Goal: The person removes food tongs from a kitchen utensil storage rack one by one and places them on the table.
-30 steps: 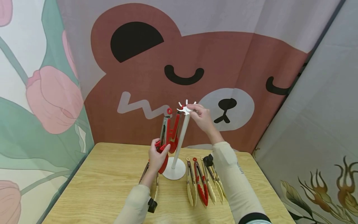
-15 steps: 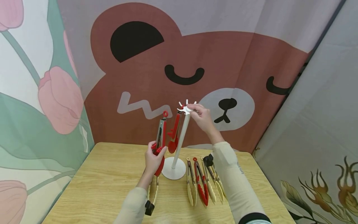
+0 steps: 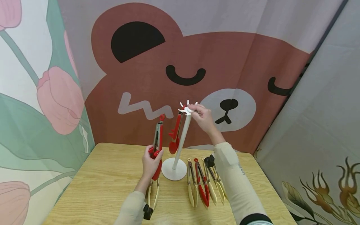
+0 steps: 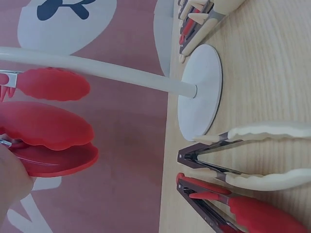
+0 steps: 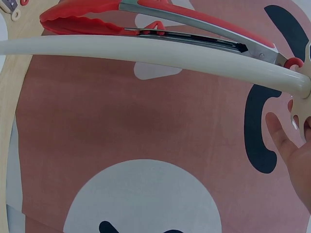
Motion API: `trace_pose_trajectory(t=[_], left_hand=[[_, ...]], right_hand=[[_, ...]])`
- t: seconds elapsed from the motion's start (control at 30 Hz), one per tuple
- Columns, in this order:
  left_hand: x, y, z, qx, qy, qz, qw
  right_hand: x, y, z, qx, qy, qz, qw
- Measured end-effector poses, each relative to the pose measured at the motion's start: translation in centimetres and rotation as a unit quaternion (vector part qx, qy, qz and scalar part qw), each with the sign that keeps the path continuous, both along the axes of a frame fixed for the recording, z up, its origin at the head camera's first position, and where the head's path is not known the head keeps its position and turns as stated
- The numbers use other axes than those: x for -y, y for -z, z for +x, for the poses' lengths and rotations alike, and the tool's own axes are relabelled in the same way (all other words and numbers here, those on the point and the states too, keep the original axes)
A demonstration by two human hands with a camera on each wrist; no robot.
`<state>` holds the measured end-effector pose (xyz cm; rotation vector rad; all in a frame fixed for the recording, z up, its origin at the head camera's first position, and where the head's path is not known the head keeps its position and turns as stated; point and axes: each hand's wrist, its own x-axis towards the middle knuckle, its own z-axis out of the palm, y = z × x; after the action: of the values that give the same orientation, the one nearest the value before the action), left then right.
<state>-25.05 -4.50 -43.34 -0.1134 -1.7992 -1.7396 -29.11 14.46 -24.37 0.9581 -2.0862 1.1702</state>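
Note:
Red-and-silver tongs [image 3: 158, 137] are upright in my left hand [image 3: 150, 163], which grips them by the middle, left of the white stand [image 3: 182, 140]. Their red ring points up, apart from the stand's hooks. In the left wrist view the red heads [image 4: 46, 126] of these tongs show slightly parted. My right hand [image 3: 203, 117] pinches the hooked top [image 3: 186, 110] of the stand. A second pair of red tongs [image 3: 176, 129] hangs from a hook on the stand's left side; the right wrist view shows its ring [image 5: 294, 62] at the hooked top.
Right of the round white base [image 3: 170, 173] lie cream tongs [image 3: 192, 187], red tongs [image 3: 203, 187] and more cream tongs [image 3: 211, 187] on the wooden table [image 3: 107, 178]. Left of the base are other cream tongs [image 4: 267, 179] and red tongs [image 4: 262, 213], partly hidden in the head view.
My left hand has moved left and slightly down with the red tongs, away from the stand. The right hand stays at the stand's top, and the hanging tongs remain in place.

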Motion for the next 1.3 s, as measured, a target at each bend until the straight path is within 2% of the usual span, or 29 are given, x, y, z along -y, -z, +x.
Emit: trace_pose_trajectory(t=[0.1, 0.23, 0.4, 0.63, 0.93, 1.17, 1.3], left_hand=[[0.4, 1.5, -1.0, 0.000, -0.005, -0.003, 1.0000], [0.5, 1.9, -1.1, 0.000, -0.017, -0.017, 0.9997], [0.7, 2.1, -1.0, 0.015, -0.021, -0.012, 0.9996], [0.9, 2.2, -0.7, 0.038, -0.008, -0.007, 0.9992], [1.0, 2.8, -0.4, 0.034, -0.020, -0.002, 0.9992], [1.4, 3.2, -0.4, 0.056, -0.035, -0.003, 0.9978], [1.8, 3.3, -0.3, 0.055, -0.041, -0.004, 0.9976]], right_hand=[[0.0, 0.0, 0.0, 0.005, 0.000, 0.000, 1.000], [0.0, 0.1, 0.0, 0.008, 0.002, 0.000, 1.000], [0.0, 0.1, -0.1, 0.007, -0.001, -0.002, 1.000], [0.0, 0.2, -0.1, 0.005, -0.001, -0.002, 1.000], [-0.1, 0.1, 0.1, 0.007, 0.001, 0.002, 1.000], [-0.1, 0.1, 0.1, 0.014, -0.003, -0.002, 1.000], [-0.2, 0.0, 0.1, 0.012, -0.004, -0.002, 1.000]])
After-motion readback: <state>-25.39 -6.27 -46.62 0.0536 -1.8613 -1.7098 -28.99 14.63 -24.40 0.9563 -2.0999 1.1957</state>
